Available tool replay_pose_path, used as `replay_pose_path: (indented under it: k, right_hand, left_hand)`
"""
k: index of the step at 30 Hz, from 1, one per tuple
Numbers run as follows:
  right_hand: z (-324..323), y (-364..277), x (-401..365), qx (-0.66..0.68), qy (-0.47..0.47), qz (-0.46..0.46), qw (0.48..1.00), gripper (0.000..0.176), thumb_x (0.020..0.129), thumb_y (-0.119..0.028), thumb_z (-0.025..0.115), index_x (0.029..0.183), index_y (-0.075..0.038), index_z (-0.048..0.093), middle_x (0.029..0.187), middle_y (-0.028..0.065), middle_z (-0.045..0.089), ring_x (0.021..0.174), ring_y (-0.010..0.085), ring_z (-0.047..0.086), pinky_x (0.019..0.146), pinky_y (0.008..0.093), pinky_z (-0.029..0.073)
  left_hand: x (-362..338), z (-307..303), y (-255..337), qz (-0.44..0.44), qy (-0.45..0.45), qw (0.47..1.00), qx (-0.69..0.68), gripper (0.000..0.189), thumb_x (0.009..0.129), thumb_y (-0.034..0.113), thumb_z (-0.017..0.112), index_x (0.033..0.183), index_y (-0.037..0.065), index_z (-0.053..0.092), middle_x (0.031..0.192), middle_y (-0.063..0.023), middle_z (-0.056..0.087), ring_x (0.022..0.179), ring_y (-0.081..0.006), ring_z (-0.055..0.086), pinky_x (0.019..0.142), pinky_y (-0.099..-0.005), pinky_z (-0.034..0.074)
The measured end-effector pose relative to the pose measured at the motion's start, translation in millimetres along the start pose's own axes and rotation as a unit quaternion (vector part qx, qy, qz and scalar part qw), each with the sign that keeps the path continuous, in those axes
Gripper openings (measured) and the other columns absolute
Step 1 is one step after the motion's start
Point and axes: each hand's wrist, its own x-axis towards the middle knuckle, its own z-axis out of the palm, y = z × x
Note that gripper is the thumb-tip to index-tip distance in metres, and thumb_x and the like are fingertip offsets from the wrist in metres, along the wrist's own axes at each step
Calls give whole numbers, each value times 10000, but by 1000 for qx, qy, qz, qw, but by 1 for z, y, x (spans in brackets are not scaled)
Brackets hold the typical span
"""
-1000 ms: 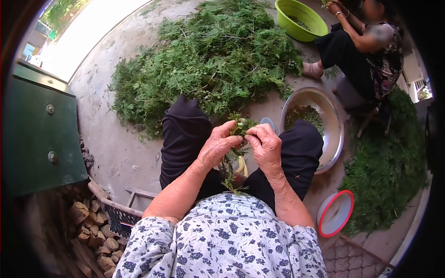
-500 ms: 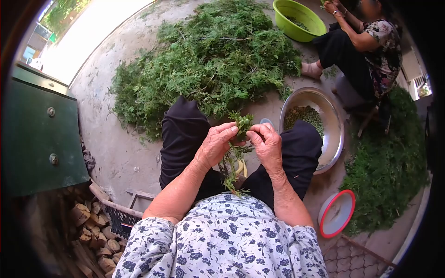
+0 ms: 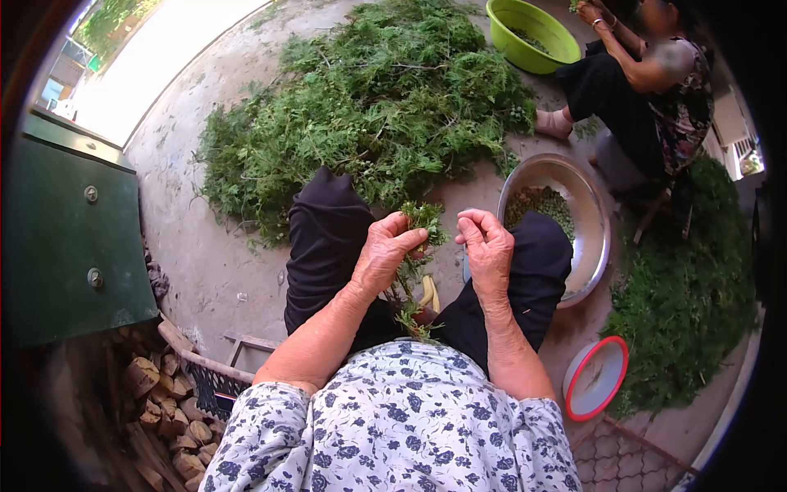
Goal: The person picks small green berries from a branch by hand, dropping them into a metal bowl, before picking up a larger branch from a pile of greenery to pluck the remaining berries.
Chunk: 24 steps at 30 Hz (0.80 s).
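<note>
My left hand [image 3: 384, 252] pinches a green evergreen sprig [image 3: 424, 216] between thumb and fingers; its stem and lower leaves hang down toward my lap. To the right of the sprig, apart from it, is my right hand [image 3: 486, 248], with thumb and fingertips pressed together. Whether something small sits in that pinch cannot be made out. Beside my right knee stands a metal basin [image 3: 601, 246] holding many small green cones [image 3: 543, 207]. A large heap of cut evergreen branches [image 3: 369, 107] lies on the floor beyond my knees.
Another person [image 3: 676, 90] sits at upper right near a lime-green tub [image 3: 566, 51]. More branches [image 3: 680, 303] lie along the right, by a red-rimmed white bowl [image 3: 620, 361]. A green metal box [image 3: 74, 238] and split firewood [image 3: 176, 410] are at left.
My right hand has drawn away from the sprig, to the right and slightly up. My left hand keeps hold of the sprig and has shifted slightly right.
</note>
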Motion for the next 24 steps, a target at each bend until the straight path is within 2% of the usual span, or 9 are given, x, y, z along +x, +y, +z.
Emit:
replay_pose_path:
  k: [1,4,9,11,18,20,21,23,24]
  right_hand:
    - [2,1,-1,-1,1,1,1000,84,821,-62,621,896,-25,631,779,24,567,728,74,556,619,214,445]
    - [12,0,-6,-66,-77,-137,985,174,756,34,645,927,7,622,808,10,531,707,72,536,647,201,447]
    - [14,1,-5,-86,-68,-107,988,178,735,39,643,908,-1,636,816,39,557,724,112,545,663,224,452]
    - [10,5,-2,-88,-93,-161,979,146,733,36,642,873,-2,645,822,46,570,734,131,546,671,239,448]
    - [7,5,-4,-106,-104,-184,972,122,728,21,657,845,-8,647,800,50,559,697,139,550,621,250,443]
    - [7,7,-7,-8,-120,-69,990,90,762,12,642,850,-6,638,784,44,567,677,107,550,603,224,442]
    - [8,9,-8,-7,-119,-69,990,90,762,12,642,850,-6,638,784,44,567,677,107,550,603,224,442]
    - [9,15,-8,187,-134,76,970,87,813,6,599,900,3,601,817,49,575,675,88,560,591,205,448]
    - [8,16,-8,187,-135,75,970,87,813,6,599,900,3,601,817,49,575,675,88,560,591,205,448]
  left_hand:
    - [0,1,0,1,5,1000,3,126,816,78,625,909,-4,601,810,-28,605,698,-96,560,597,-240,469]
    - [1,0,1,1,4,1000,16,116,812,67,622,885,-21,599,792,-43,601,679,-106,565,591,-244,469]
    - [1,-2,5,-39,-18,999,7,118,807,75,628,848,-28,591,776,-58,595,646,-119,568,572,-250,474]
    - [1,-2,2,-65,-13,998,2,110,800,81,632,811,-18,584,763,-57,590,627,-122,563,555,-266,482]
    - [-1,-1,4,-99,-8,995,-10,106,769,108,647,773,30,576,737,-24,575,637,-108,551,536,-247,475]
    - [-1,-2,3,-98,-23,995,-10,98,762,122,650,770,59,576,729,1,567,661,-92,546,532,-230,461]
    - [-2,-2,4,-98,-23,995,-9,98,762,122,650,770,59,576,729,1,567,661,-92,546,532,-230,461]
    - [-3,-1,6,-97,-12,995,-15,94,767,130,646,801,64,588,746,8,576,681,-80,543,535,-227,454]
    - [-4,0,7,-97,-12,995,-15,94,767,130,646,801,64,588,746,8,576,681,-80,543,535,-227,454]
